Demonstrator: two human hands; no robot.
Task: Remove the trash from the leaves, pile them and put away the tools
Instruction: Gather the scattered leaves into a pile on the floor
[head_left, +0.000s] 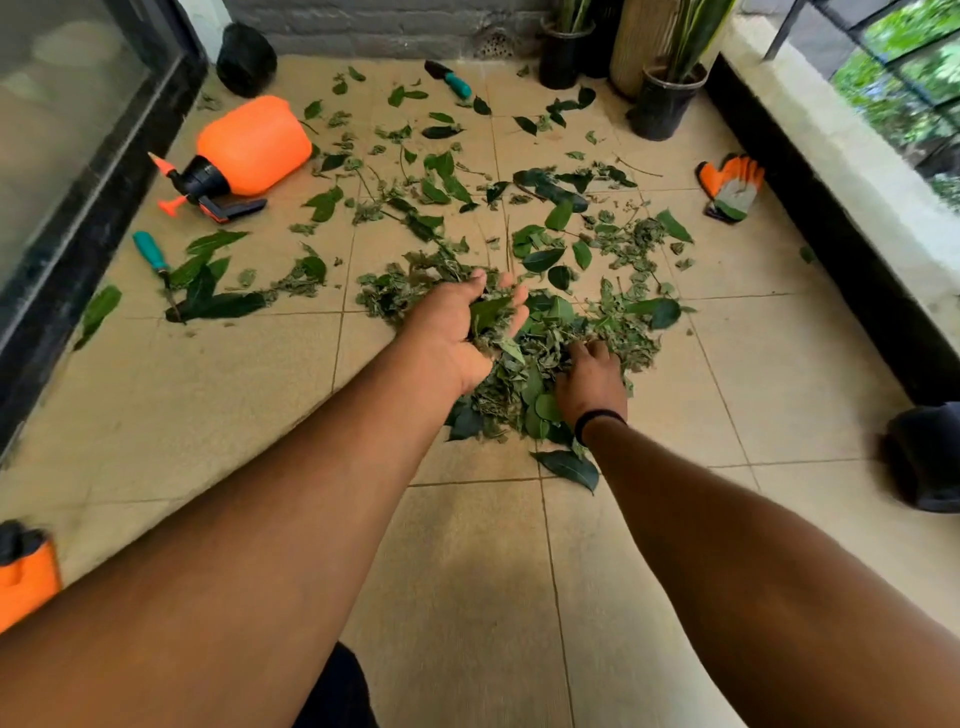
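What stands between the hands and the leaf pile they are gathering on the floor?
Nothing visible does. The left hand already holds a clump of leaves at the top of the leaf pile, and the right hand rests on its right side. The sprayer and gloves lie well off to the sides.

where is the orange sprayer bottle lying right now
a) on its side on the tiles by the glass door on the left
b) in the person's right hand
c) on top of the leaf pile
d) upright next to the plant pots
a: the orange sprayer bottle lies tipped on its side on the floor tiles near the glass door, far from the plant pots and both hands.
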